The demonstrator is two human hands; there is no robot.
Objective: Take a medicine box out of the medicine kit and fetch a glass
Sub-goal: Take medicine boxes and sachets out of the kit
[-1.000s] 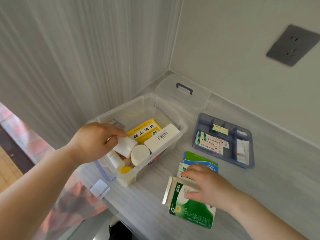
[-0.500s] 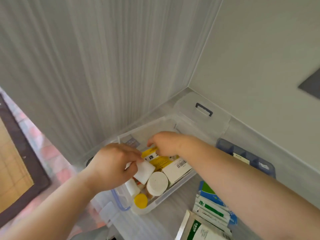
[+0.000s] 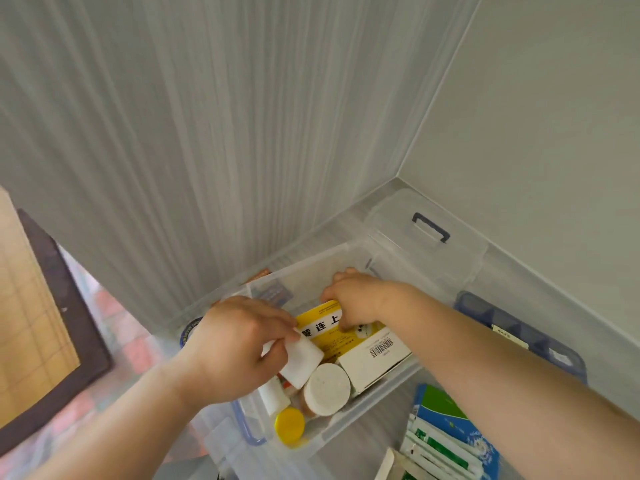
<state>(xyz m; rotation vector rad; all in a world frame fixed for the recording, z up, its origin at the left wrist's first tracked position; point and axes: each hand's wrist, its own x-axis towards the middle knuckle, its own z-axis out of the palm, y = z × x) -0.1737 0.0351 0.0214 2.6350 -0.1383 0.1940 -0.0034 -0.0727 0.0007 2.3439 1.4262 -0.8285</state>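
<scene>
Inside the clear medicine kit (image 3: pixel 346 261), the right hand (image 3: pixel 356 299) pinches the far edge of the yellow medicine box (image 3: pixel 332 332), which lies flat against a white box (image 3: pixel 374 358). The left hand (image 3: pixel 232 348) grips a small white roll (image 3: pixel 299 360) at the kit's near side. Lifted by that one edge, the yellow medicine box may well snag under the white box and slip from the fingers. No glass is in view.

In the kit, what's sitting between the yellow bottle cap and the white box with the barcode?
In the head view, a round white lid lies between the yellow cap and the white barcode box, all inside the clear medicine kit.
</scene>
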